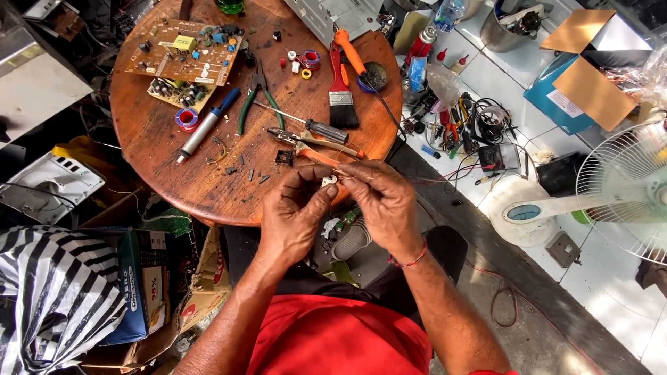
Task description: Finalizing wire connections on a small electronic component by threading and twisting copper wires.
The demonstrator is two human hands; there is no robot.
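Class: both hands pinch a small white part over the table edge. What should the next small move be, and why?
Probably steady the small white part with the left hand while the right hand works its thin wire: both already pinch it, tools lie untouched.

An open brown carton [580, 66] with a blue side and a white label [564, 103] lies at two o'clock on the tiled floor. At eight o'clock stands a blue box [142, 281] with white and red print, a brown carton flap [208, 267] just beside it. A red spray can [420, 43] stands at one o'clock, with a labelled clear bottle [448, 14] near it.
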